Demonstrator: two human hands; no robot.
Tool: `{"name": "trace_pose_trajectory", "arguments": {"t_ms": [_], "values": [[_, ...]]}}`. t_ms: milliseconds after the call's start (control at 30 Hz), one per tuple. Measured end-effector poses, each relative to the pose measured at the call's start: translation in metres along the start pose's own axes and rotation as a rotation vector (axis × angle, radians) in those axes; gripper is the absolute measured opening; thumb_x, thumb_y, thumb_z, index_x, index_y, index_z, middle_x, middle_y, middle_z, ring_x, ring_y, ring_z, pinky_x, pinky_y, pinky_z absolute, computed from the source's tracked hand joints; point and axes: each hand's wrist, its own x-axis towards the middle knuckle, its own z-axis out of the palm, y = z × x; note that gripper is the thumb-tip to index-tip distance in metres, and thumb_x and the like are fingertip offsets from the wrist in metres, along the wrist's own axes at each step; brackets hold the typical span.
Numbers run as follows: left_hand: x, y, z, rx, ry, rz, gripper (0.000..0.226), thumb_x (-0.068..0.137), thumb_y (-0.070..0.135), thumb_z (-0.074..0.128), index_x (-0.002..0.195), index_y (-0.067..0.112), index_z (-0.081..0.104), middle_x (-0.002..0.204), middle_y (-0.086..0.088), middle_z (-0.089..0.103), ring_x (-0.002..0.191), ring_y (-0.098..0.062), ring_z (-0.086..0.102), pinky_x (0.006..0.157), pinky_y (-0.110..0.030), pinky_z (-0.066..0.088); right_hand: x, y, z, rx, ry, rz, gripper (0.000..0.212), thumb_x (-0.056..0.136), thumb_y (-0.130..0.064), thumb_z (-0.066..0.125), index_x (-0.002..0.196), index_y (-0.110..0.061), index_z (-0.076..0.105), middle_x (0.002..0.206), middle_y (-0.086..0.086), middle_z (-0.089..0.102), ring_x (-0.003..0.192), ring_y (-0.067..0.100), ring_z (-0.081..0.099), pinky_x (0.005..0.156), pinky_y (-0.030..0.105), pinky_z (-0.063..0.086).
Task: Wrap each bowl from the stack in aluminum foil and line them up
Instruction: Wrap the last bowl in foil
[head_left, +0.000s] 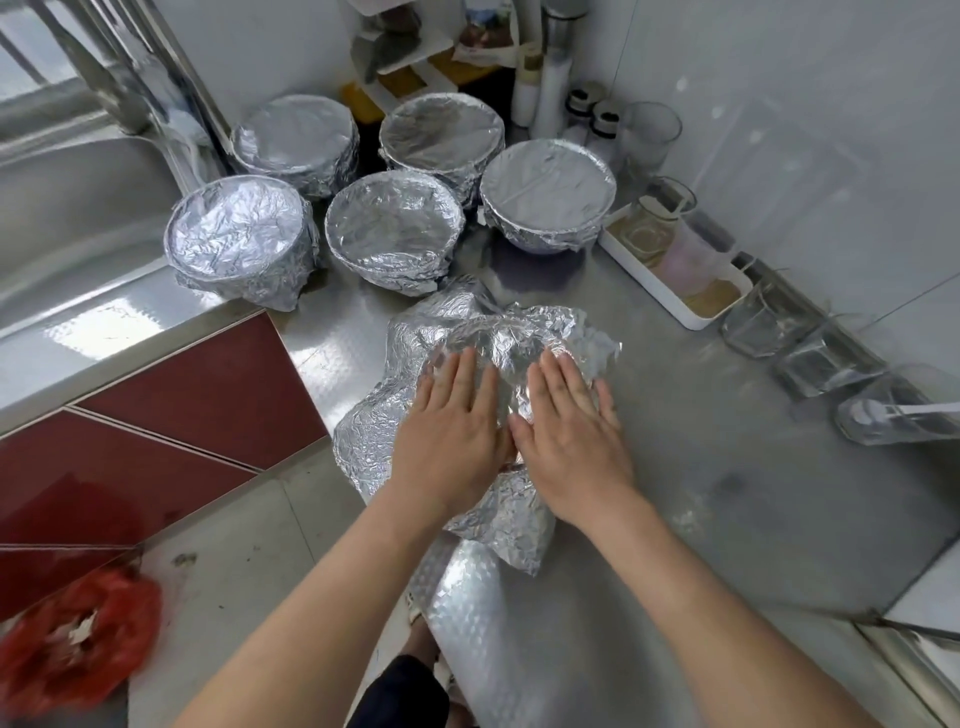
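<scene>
On the steel kitchen surface (675, 415), five wrapped bowls (395, 228) stand grouped just beyond the foil-draped bowl (498, 338), out of our way. Our left hand (452, 431) and right hand (566, 431) lie flat on that bowl, fingers (462, 371) straight and spread, likely pressing the foil (571, 332) snug before it joins them.

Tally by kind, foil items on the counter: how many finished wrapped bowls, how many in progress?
Finished wrapped bowls: 5
Foil bundle pressed under left hand and right hand: 1
Total: 6
</scene>
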Motion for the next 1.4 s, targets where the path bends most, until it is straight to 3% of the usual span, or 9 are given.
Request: {"name": "trace_pose_trajectory", "arguments": {"t_ms": [200, 267, 333, 400, 700, 933, 1133, 1300, 1400], "values": [[0.005, -0.002, -0.005, -0.027, -0.020, -0.006, 0.066, 0.103, 0.048, 0.020, 0.155, 0.008, 0.008, 0.162, -0.020, 0.000, 0.150, -0.034, -0.003, 0.122, -0.044, 0.009, 0.005, 0.004, -0.007, 0.031, 0.020, -0.032, 0.080, 0.087, -0.057, -0.007, 0.155, -0.016, 0.006, 0.163, -0.003, -0.001, 0.148, 0.011, -0.011, 0.115, 0.040, -0.015], [0.009, -0.004, -0.008, -0.061, 0.118, 0.018, 0.052, 0.103, 0.040, 0.032, 0.144, 0.008, 0.037, 0.155, -0.020, 0.029, 0.142, -0.035, 0.026, 0.115, -0.041, 0.027, 0.009, 0.007, -0.008, 0.139, 0.128, -0.046, 0.072, 0.093, -0.052, 0.009, 0.150, -0.014, 0.031, 0.159, 0.001, 0.024, 0.149, 0.018, 0.014, 0.120, 0.046, 0.007], [0.013, -0.008, -0.016, -0.177, 0.352, -0.021, 0.031, 0.101, 0.031, 0.046, 0.122, 0.011, 0.058, 0.134, -0.012, 0.054, 0.118, -0.030, 0.049, 0.094, -0.036, 0.043, 0.018, 0.011, -0.009, 0.264, 0.368, -0.029, 0.048, 0.096, -0.036, 0.035, 0.129, -0.009, 0.059, 0.136, 0.009, 0.057, 0.128, 0.031, 0.050, 0.105, 0.047, 0.039], [0.020, -0.013, -0.027, -0.337, 0.457, -0.168, 0.027, 0.098, 0.024, 0.055, 0.119, 0.010, 0.066, 0.120, -0.011, 0.060, 0.109, -0.029, 0.051, 0.082, -0.029, 0.038, 0.030, 0.016, -0.013, 0.343, 0.538, 0.081, 0.028, 0.093, -0.023, 0.053, 0.111, -0.008, 0.069, 0.111, 0.010, 0.067, 0.103, 0.033, 0.060, 0.089, 0.039, 0.045], [0.040, -0.030, -0.029, -0.537, 0.383, -0.470, 0.018, 0.096, 0.019, 0.057, 0.101, 0.013, 0.073, 0.095, 0.000, 0.057, 0.079, -0.016, 0.047, 0.071, -0.025, 0.031, 0.055, 0.017, -0.019, 0.399, 0.437, 0.363, 0.021, 0.093, -0.017, 0.061, 0.112, -0.011, 0.068, 0.104, 0.007, 0.064, 0.101, 0.024, 0.053, 0.083, 0.030, 0.038], [0.016, -0.025, -0.038, -0.400, 0.079, -0.477, 0.031, 0.084, 0.024, 0.067, 0.108, 0.023, 0.048, 0.087, 0.002, 0.064, 0.074, -0.022, 0.059, 0.061, -0.032, 0.043, 0.066, 0.021, -0.028, 0.421, 0.326, 0.216, 0.013, 0.087, -0.006, 0.063, 0.095, -0.014, 0.069, 0.095, 0.004, 0.065, 0.091, 0.025, 0.058, 0.083, 0.042, 0.048], [0.033, -0.006, -0.035, -0.389, 0.326, -0.162, 0.028, 0.095, 0.021, 0.057, 0.122, 0.020, 0.065, 0.115, -0.002, 0.061, 0.108, -0.024, 0.053, 0.081, -0.036, 0.046, 0.067, 0.016, -0.031, 0.478, 0.260, 0.024, 0.021, 0.086, -0.011, 0.068, 0.105, -0.020, 0.072, 0.102, 0.001, 0.067, 0.095, 0.024, 0.060, 0.085, 0.042, 0.051], [0.036, -0.007, -0.030, -0.418, 0.359, -0.186, 0.017, 0.094, 0.015, 0.058, 0.101, 0.013, 0.074, 0.096, -0.007, 0.066, 0.088, -0.029, 0.060, 0.072, -0.039, 0.050, 0.058, 0.019, -0.024, 0.369, 0.329, 0.109, 0.018, 0.089, -0.020, 0.067, 0.105, -0.017, 0.073, 0.098, 0.002, 0.060, 0.093, 0.024, 0.053, 0.079, 0.038, 0.047], [0.028, -0.009, -0.027, -0.428, 0.340, -0.208, 0.018, 0.094, 0.017, 0.057, 0.106, 0.015, 0.071, 0.097, -0.007, 0.064, 0.087, -0.029, 0.060, 0.075, -0.040, 0.051, 0.055, 0.013, -0.023, 0.386, 0.335, 0.029, 0.011, 0.088, -0.015, 0.067, 0.096, -0.011, 0.074, 0.093, 0.003, 0.060, 0.086, 0.019, 0.050, 0.073, 0.029, 0.042]]}}
